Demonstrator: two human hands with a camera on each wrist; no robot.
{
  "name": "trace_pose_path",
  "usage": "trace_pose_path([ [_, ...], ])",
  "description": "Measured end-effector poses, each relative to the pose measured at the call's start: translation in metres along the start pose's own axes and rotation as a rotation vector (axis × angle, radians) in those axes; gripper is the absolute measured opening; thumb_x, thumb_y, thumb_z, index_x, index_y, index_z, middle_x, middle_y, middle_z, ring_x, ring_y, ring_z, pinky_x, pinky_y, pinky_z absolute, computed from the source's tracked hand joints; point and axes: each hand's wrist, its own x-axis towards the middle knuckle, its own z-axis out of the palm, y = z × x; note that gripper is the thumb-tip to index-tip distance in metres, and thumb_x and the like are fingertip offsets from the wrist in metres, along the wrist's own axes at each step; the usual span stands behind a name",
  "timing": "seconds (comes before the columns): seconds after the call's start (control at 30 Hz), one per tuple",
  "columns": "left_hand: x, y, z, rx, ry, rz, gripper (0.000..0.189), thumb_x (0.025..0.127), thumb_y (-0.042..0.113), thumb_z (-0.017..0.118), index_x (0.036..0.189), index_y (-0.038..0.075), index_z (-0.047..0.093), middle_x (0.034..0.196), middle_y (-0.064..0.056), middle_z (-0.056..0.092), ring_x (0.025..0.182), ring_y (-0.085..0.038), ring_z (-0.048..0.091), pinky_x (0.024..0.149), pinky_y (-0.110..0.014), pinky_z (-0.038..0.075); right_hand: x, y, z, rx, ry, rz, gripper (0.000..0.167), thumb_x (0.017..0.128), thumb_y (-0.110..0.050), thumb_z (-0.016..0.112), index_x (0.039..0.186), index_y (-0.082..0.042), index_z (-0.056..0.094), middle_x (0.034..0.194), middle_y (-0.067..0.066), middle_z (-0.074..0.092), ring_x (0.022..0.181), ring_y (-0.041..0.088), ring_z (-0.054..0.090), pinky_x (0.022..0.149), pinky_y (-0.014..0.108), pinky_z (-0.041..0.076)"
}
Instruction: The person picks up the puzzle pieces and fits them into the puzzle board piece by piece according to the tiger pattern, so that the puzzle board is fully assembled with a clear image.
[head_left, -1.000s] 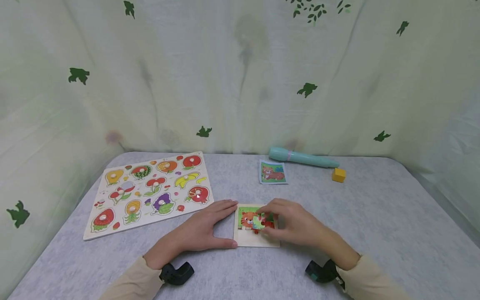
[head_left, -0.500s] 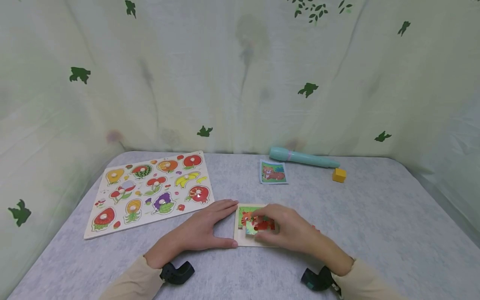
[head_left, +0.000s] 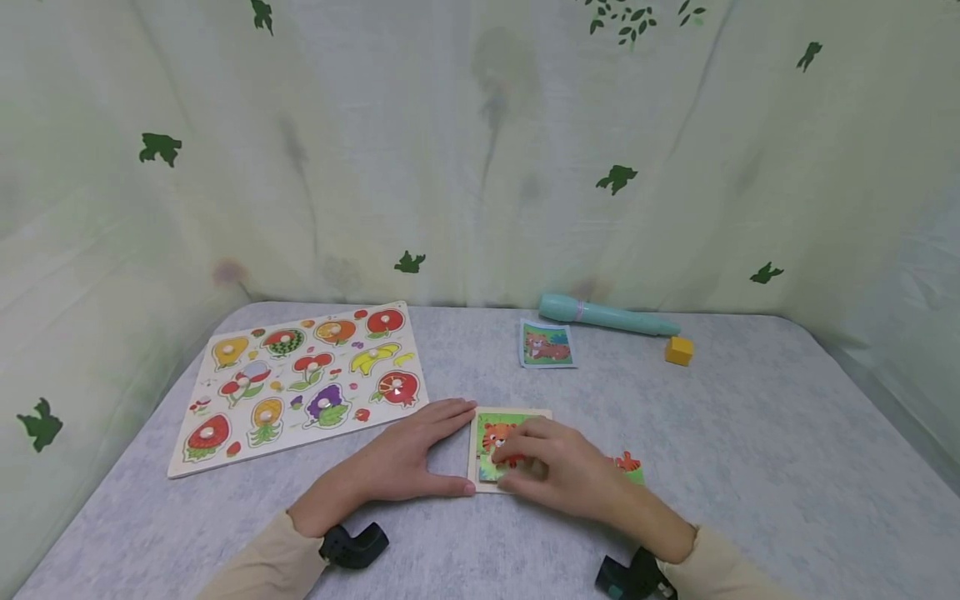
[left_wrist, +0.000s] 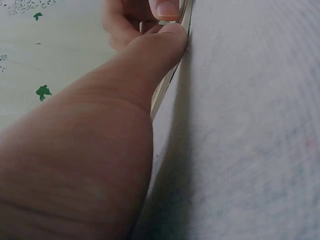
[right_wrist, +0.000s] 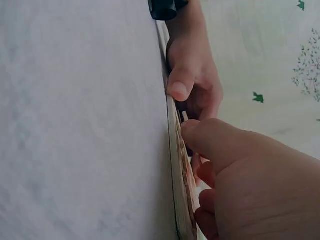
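Observation:
A small wooden jigsaw tray (head_left: 487,488) with a tiger picture lies in front of me. My left hand (head_left: 397,454) rests at its left side, straight fingers at the far left corner and thumb at the near left corner. My right hand (head_left: 558,462) reaches over the tray and pinches a green jigsaw piece (head_left: 489,469) at the lower left of the picture. In the right wrist view, that piece's edge stands slightly raised by the thumb (right_wrist: 192,131). The right hand hides much of the tray's right half. A loose red and green piece (head_left: 628,467) shows beyond the right wrist.
A fruit peg puzzle board (head_left: 300,379) lies at the left. Toward the back are a small bear picture card (head_left: 547,345), a teal tapered stick (head_left: 607,317) and a yellow block (head_left: 678,351). A patterned curtain (head_left: 480,167) stands behind the table.
My right hand has moved left and a little nearer, bringing the jigsaw piece from over the tray's middle to its lower left. The loose piece by the right wrist has come into sight. My left hand stays still.

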Motion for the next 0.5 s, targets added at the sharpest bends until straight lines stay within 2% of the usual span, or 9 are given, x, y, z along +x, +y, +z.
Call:
trace_pose_path([
  [0.2, -0.0003, -0.0005, 0.0003, -0.008, 0.001, -0.005, 0.097, 0.084, 0.072, 0.07, 0.159, 0.018, 0.041, 0.164, 0.006, 0.038, 0.154, -0.021, 0.032, 0.12, -0.054, 0.035, 0.0003, 0.0004, 0.0038, -0.027, 0.014, -0.04, 0.016, 0.092, -0.03, 0.081, 0.107, -0.026, 0.077, 0.106, -0.012, 0.069, 0.092, 0.002, 0.059, 0.078, 0.019, 0.052],
  [0.5, -0.0001, -0.0006, 0.0008, -0.003, 0.002, 0.001, 0.098, 0.084, 0.073, 0.07, 0.16, 0.018, 0.04, 0.165, 0.005, 0.037, 0.154, -0.02, 0.032, 0.12, -0.053, 0.035, -0.0014, 0.0002, 0.007, -0.112, 0.003, -0.059, 0.016, 0.093, -0.034, 0.079, 0.108, -0.027, 0.081, 0.109, -0.011, 0.068, 0.098, 0.004, 0.059, 0.083, 0.023, 0.054],
])
